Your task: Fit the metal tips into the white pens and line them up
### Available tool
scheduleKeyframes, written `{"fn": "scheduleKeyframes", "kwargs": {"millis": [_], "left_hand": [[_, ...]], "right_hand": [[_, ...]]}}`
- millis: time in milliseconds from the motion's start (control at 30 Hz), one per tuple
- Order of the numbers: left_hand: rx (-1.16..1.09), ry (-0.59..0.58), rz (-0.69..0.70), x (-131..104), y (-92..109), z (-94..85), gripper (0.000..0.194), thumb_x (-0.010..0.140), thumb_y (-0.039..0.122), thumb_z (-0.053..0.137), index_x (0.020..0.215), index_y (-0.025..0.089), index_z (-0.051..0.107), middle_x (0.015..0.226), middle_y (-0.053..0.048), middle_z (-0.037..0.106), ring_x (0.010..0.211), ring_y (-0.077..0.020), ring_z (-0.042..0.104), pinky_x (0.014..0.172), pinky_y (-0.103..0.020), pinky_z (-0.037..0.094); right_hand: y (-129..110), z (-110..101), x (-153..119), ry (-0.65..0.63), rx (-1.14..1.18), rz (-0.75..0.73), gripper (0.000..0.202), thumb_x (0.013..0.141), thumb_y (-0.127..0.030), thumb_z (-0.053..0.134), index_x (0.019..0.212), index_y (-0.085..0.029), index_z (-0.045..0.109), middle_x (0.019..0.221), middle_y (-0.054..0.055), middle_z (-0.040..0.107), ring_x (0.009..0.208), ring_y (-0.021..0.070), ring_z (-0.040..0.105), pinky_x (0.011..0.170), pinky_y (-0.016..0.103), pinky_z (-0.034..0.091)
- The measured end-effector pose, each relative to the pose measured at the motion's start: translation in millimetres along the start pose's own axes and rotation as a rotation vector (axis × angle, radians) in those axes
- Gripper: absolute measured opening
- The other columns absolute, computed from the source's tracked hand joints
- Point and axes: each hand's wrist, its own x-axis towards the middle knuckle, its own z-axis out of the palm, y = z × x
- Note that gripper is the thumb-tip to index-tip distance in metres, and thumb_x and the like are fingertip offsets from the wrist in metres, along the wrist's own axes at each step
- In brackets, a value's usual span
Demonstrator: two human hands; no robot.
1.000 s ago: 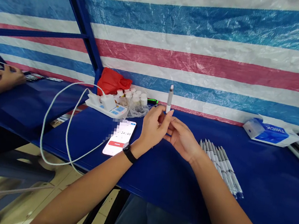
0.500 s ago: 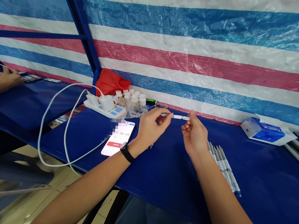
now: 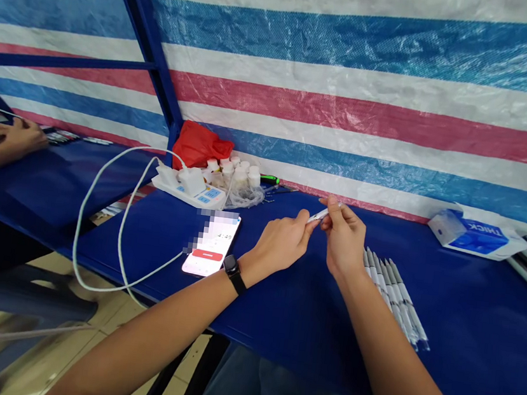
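Note:
Between my two hands a white pen (image 3: 319,216) is held at a tilt above the blue table (image 3: 278,314). My left hand (image 3: 287,237) is closed round its lower left end, the fingers hiding that part. The upper right end sits in the pinched thumb and fingers of my right hand (image 3: 343,233). Several white pens with grey tips (image 3: 398,297) lie side by side on the table, just right of my right wrist. A lit phone (image 3: 212,246) lies left of my left hand.
A power strip (image 3: 192,189) with white cables, a red bag (image 3: 201,145) and small white-capped bottles (image 3: 242,174) are at the back left. A blue and white box (image 3: 477,235) stands at the back right. Another person's hands (image 3: 23,139) are at far left.
The pen was level and more exposed; now it slants up to the right. My left hand has moved right and down, closer to my right hand, and wraps more of the pen.

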Motion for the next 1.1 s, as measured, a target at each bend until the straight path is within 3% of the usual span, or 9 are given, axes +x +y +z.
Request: {"fn": "scheduleKeyframes", "kwargs": {"millis": [133,267,400,500,633,767,933,1033,1100], "left_hand": [[-0.243,0.016,-0.016,0.7,-1.5,2.6,0.028,0.108,0.036,0.033,0.096,0.019,0.052,0.071,-0.001,0.061,0.065,-0.0208,0.060,0.059,-0.030,0.034],[-0.723,0.031,0.046,2.4,-3.6,10.8,0.039,0.105,0.044,0.035,0.075,0.022,0.042,0.062,0.003,0.048,0.056,-0.0135,0.046,0.054,-0.026,0.032],[-1.262,-0.173,0.027,3.6,-2.9,17.3,0.045,0.100,0.059,0.044,0.074,0.023,0.037,0.054,0.008,0.031,0.043,-0.0085,0.025,0.042,-0.022,0.023],[-1.486,-0.302,-0.011,2.8,0.1,16.6,0.042,0.099,0.054,0.050,0.075,0.023,0.035,0.052,0.011,0.026,0.040,-0.0061,0.017,0.040,-0.019,0.018],[-1.606,-0.355,-0.009,0.1,3.9,11.6,0.040,0.098,0.050,0.054,0.075,0.022,0.036,0.051,0.011,0.026,0.038,-0.0046,0.014,0.039,-0.017,0.018],[-1.662,-0.421,0.014,-3.2,5.0,6.0,0.043,0.096,0.054,0.056,0.075,0.022,0.037,0.049,0.012,0.026,0.037,-0.0040,0.014,0.038,-0.016,0.019],[-1.721,-0.481,0.060,-5.2,8.9,3.3,0.043,0.098,0.053,0.054,0.074,0.022,0.034,0.050,0.012,0.024,0.037,-0.0043,0.014,0.040,-0.017,0.020],[-1.612,-0.431,0.033,-3.5,11.2,8.9,0.043,0.100,0.056,0.046,0.075,0.022,0.034,0.055,0.011,0.024,0.040,-0.0054,0.016,0.043,-0.019,0.020],[-1.407,-0.302,0.039,-2.0,10.6,14.5,0.039,0.103,0.053,0.041,0.080,0.022,0.039,0.059,0.009,0.031,0.044,-0.0076,0.025,0.046,-0.021,0.024]], "right_hand": [[-4.3,-0.6,1.0,-0.059,0.043,-0.015,0.038,0.070,-0.058,0.081,0.076,-0.022,0.074,0.056,-0.007,0.043,0.055,0.0095,0.037,0.056,0.027,0.033],[-11.2,-1.1,1.2,-0.094,0.027,-0.027,0.040,0.066,-0.062,0.082,0.073,-0.023,0.074,0.058,-0.005,0.046,0.057,0.0103,0.038,0.057,0.027,0.035],[-16.8,-2.4,0.8,-0.139,0.011,-0.021,0.036,0.071,-0.059,0.079,0.072,-0.024,0.075,0.059,-0.005,0.048,0.057,0.0104,0.038,0.058,0.027,0.036],[-20.1,-2.8,0.2,-0.143,0.011,-0.008,0.034,0.073,-0.056,0.078,0.070,-0.023,0.074,0.058,-0.005,0.047,0.056,0.0103,0.037,0.057,0.027,0.034],[-24.7,-3.1,-0.1,-0.182,0.041,0.021,0.033,0.071,-0.057,0.079,0.072,-0.024,0.074,0.056,-0.006,0.042,0.053,0.0104,0.033,0.054,0.027,0.033],[-28.8,-3.7,-0.3,-0.228,0.087,0.046,0.034,0.069,-0.059,0.081,0.076,-0.025,0.077,0.055,-0.007,0.040,0.052,0.0103,0.035,0.058,0.027,0.040],[-28.3,-3.7,-0.3,-0.229,0.105,0.042,0.036,0.069,-0.061,0.080,0.080,-0.027,0.079,0.057,-0.005,0.049,0.053,0.0105,0.042,0.059,0.028,0.044],[-24.1,-4.1,0.6,-0.124,0.033,-0.005,0.037,0.071,-0.062,0.077,0.079,-0.026,0.078,0.056,-0.005,0.048,0.051,0.0106,0.042,0.051,0.026,0.039],[-20.4,-4.5,1.7,-0.044,-0.027,-0.048,0.035,0.072,-0.060,0.077,0.080,-0.026,0.078,0.054,-0.006,0.047,0.048,0.0102,0.039,0.047,0.026,0.035]]}}
